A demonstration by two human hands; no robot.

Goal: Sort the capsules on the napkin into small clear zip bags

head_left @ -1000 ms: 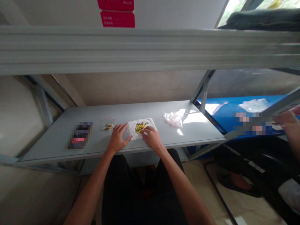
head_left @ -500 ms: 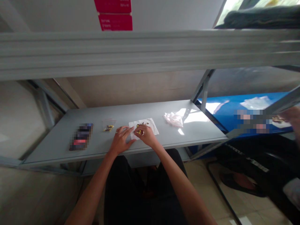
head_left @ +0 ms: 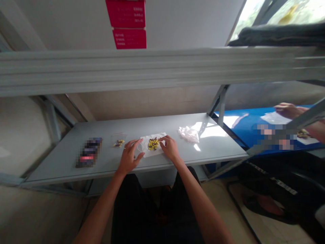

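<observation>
A pile of small yellow and dark brown pieces (head_left: 153, 144) lies on a white sheet (head_left: 157, 153) in front of me. My left hand (head_left: 131, 156) is open at the sheet's left edge, thumb and forefinger spread apart. Between them shows the edge of what looks like a clear plastic bag (head_left: 139, 147). On the right side of the pile is my right hand (head_left: 169, 148), its fingers curled and thumb close to the forefinger. Whatever it may pinch is too small to make out.
Left of my hands lies a clear bag with similar pieces (head_left: 118, 143), then a blurred-out dark object (head_left: 89, 152). Crumpled clear plastic bags (head_left: 188, 134) sit to the right. A shelf beam (head_left: 162, 69) crosses above the grey table (head_left: 218, 149). Another person's hand (head_left: 289, 110) is over the blue table (head_left: 235, 128).
My right hand has moved right, off the pile, leaving more of it in view. My left hand has opened wider between thumb and forefinger. Another person's hand has come over the blue table.
</observation>
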